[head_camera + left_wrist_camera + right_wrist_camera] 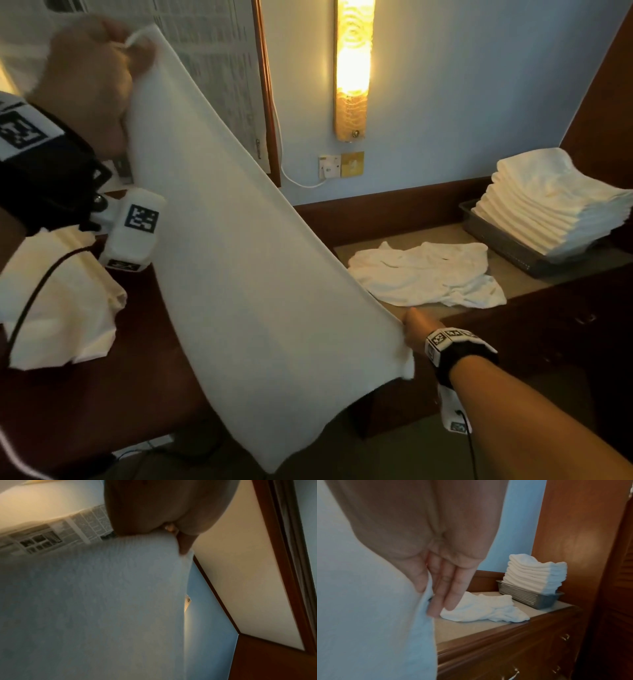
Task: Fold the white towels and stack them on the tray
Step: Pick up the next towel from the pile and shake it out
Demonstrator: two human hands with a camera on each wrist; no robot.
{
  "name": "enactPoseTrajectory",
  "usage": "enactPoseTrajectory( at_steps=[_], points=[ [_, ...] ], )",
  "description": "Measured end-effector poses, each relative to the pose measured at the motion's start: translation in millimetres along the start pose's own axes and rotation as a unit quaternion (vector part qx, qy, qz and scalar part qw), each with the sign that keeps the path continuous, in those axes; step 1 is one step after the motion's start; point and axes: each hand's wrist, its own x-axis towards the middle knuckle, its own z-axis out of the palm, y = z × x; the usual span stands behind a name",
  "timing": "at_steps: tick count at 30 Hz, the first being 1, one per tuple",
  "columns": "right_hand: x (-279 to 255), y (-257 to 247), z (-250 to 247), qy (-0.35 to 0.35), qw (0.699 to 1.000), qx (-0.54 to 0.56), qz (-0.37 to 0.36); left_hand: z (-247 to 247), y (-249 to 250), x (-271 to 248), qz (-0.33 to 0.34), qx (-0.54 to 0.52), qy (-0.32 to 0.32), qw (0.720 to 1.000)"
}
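Towel [260, 257]: held taut in air, left hand [89, 85] pinching upper corner, right hand [416, 329] pinching lower corner. Likely light, limp, non-slip; best gripped at corners. Tray [503, 245] holds folded stack.

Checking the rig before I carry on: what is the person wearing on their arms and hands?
Both forearms are bare, no sleeves or gloves. Each wrist carries a black strap with white black-patterned square marker tags: left wrist strap, right wrist strap. A white camera block hangs under each, the left camera block bearing a marker, the right camera block smaller in view. Thin black cables trail from both.
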Motion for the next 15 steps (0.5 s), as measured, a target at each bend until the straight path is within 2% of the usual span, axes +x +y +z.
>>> enactPoseTrajectory(
  at_steps=[3, 5, 6, 7, 9, 12, 13, 15],
  points=[
    [6, -4, -20, 0.050, 0.997, -0.057, -0.002, 11, 8, -13, 0.018, 0.005, -0.065, 0.998],
    [4, -30, -49, 0.086, 0.995, -0.009, -0.044, 25, 12, -25, 0.026, 0.008, -0.096, 0.995],
    [0, -47, -68, 0.111, 0.989, 0.041, -0.088, 32, 11, -28, 0.033, 0.015, -0.113, 0.993],
    [-5, -68, -89, 0.137, 0.974, 0.104, -0.144, 41, 10, -33, 0.036, 0.021, -0.134, 0.990],
    [-25, -111, -134, 0.178, 0.917, 0.249, -0.256, 53, 11, -41, 0.041, 0.036, -0.164, 0.985],
    [-72, -166, -196, 0.137, 0.809, 0.432, -0.375, 64, 16, -49, 0.050, 0.039, -0.196, 0.979],
    [-85, -179, -212, 0.117, 0.790, 0.451, -0.398, 66, 18, -50, 0.063, 0.038, -0.203, 0.976],
    [-106, -198, -235, 0.101, 0.783, 0.438, -0.429, 66, 25, -52, 0.081, 0.045, -0.206, 0.974]
  ],
)
